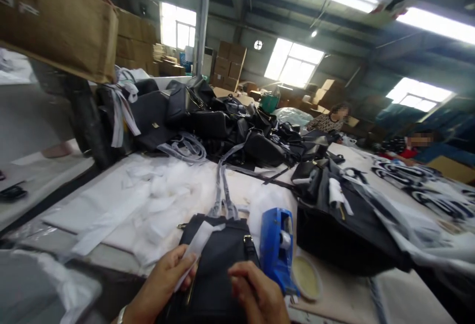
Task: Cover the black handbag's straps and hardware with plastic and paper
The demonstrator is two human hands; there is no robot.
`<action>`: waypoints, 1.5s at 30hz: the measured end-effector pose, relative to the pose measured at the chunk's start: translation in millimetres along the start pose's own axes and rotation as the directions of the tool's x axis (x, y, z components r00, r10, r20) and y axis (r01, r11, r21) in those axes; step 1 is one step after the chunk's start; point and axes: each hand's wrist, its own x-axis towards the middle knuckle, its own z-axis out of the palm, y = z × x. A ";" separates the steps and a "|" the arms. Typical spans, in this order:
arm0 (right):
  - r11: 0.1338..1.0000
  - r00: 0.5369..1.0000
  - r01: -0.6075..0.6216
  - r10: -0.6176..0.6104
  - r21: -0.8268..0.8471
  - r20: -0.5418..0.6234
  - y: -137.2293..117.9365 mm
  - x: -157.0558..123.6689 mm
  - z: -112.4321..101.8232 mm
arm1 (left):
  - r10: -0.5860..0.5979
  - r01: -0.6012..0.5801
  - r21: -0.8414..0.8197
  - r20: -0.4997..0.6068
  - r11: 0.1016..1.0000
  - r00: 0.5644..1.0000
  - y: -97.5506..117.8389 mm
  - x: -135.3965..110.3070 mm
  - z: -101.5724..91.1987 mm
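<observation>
Black bag (218, 264) lies between hands, long axis running away toward pile. Left hand (163, 279) pinches white paper strip (195, 250); right hand (256, 294) rests curled on bag.

both bare hands sit low in the head view, close together, forearms coming up from the bottom edge. the left hand (166, 277) reaches up and right, its fingers (185, 259) curled in a pinch, a pale band showing at the wrist. the right hand (256, 292) lies back up, its fingers (237, 269) bent and pointing left toward the left hand.
</observation>
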 end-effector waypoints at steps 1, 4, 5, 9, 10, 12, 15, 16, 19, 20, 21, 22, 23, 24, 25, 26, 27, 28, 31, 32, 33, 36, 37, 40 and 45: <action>0.998 0.994 0.065 -0.065 0.012 0.085 -7.2 14.0 10.6 | 0.010 -0.010 0.001 0.010 1.000 1.000 0.8 -0.1 0.5; 0.991 0.971 0.128 -0.131 0.026 0.198 -17.8 45.2 38.4 | 0.050 -0.050 0.008 0.054 0.999 0.997 2.5 0.8 0.6; 0.992 0.970 0.128 -0.129 0.018 0.207 -18.2 51.5 44.7 | 0.056 -0.056 0.009 0.063 0.998 0.996 2.4 1.3 0.2; 0.983 0.967 0.150 -0.124 -0.104 0.224 -12.8 62.4 52.8 | 0.023 -0.024 0.022 0.079 0.999 0.997 1.4 2.0 -2.2; 0.975 0.965 0.164 -0.128 -0.148 0.228 -10.9 63.3 52.2 | 0.011 -0.013 0.025 0.080 1.000 0.997 1.5 1.5 -2.7; 0.961 0.963 0.182 -0.132 -0.207 0.236 -7.4 64.5 50.6 | -0.009 0.006 0.029 0.093 1.000 0.996 2.7 0.0 -3.8; 0.970 0.968 0.120 -0.067 -0.210 0.241 -2.9 66.0 49.9 | -0.005 0.000 0.036 0.141 0.999 0.990 4.5 -2.5 -6.2; 0.976 0.971 0.082 -0.032 -0.204 0.238 -1.7 66.4 50.1 | 0.003 -0.011 0.047 0.159 0.999 0.987 4.8 -3.3 -7.0; 0.987 0.974 0.002 0.034 -0.160 0.226 0.4 66.9 50.7 | 0.025 -0.045 0.107 0.175 0.993 0.984 5.7 -5.7 -8.2; 0.991 0.974 -0.014 0.043 -0.131 0.222 0.5 67.0 50.6 | 0.030 -0.054 0.133 0.171 0.990 0.985 6.6 -6.7 -7.8; 0.994 0.974 -0.030 0.052 -0.102 0.219 0.3 67.2 50.3 | 0.035 -0.060 0.157 0.162 0.986 0.986 8.0 -7.8 -7.0; 0.996 0.974 -0.047 0.063 -0.080 0.218 -0.3 67.6 49.8 | 0.039 -0.067 0.184 0.152 0.981 0.988 9.8 -8.9 -5.8; 0.996 0.974 -0.061 0.075 -0.069 0.216 -1.0 68.0 49.3 | 0.046 -0.075 0.212 0.136 0.974 0.990 11.9 -10.0 -4.3; 0.995 0.973 -0.073 0.086 -0.069 0.214 -1.8 68.6 48.7 | 0.051 -0.078 0.239 0.115 0.968 0.992 13.9 -10.8 -2.4; 0.994 0.973 -0.081 0.095 -0.073 0.211 -2.6 69.3 48.2 | 0.057 -0.078 0.263 0.086 0.962 0.995 15.6 -11.3 -0.5; 0.993 0.972 -0.086 0.101 -0.079 0.211 -3.2 69.9 47.6 | 0.063 -0.076 0.284 0.054 0.956 0.997 16.5 -11.1 1.5; 0.992 0.972 -0.090 0.106 -0.087 0.209 -3.6 70.5 47.2 | 0.065 -0.069 0.301 0.024 0.951 0.998 16.3 -10.3 3.3; 0.991 0.972 -0.092 0.110 -0.095 0.209 -3.7 70.8 46.8 | 0.065 -0.062 0.313 0.000 0.948 0.998 14.9 -8.8 4.8; 0.990 0.969 -0.104 0.123 -0.096 0.215 -2.8 70.4 45.9 | 0.046 -0.048 0.325 0.012 0.944 0.999 5.7 -1.7 6.9; 0.990 0.966 -0.116 0.133 -0.084 0.222 -2.1 69.9 45.8 | 0.034 -0.043 0.319 0.032 0.947 0.999 2.1 0.8 6.8; 0.989 0.963 -0.129 0.142 -0.069 0.228 -1.3 69.3 45.9 | 0.024 -0.038 0.307 0.047 0.951 0.999 -1.0 2.9 6.3; 0.991 0.963 -0.126 0.130 -0.034 0.235 1.5 67.8 46.7 | -0.005 -0.007 0.240 0.050 0.971 0.999 -6.1 7.4 4.0; 0.994 0.966 -0.102 0.105 -0.026 0.235 2.4 67.7 47.0 | -0.009 0.001 0.206 0.038 0.978 0.999 -6.6 8.4 3.2; 0.999 0.965 -0.038 0.038 -0.008 0.258 3.4 68.4 47.1 | -0.028 0.025 0.095 0.026 0.995 0.999 -7.3 11.6 0.8; 0.993 0.955 0.023 0.013 -0.117 0.295 2.7 73.4 47.3 | -0.106 0.108 -0.048 0.051 0.993 0.993 -4.6 12.4 -3.3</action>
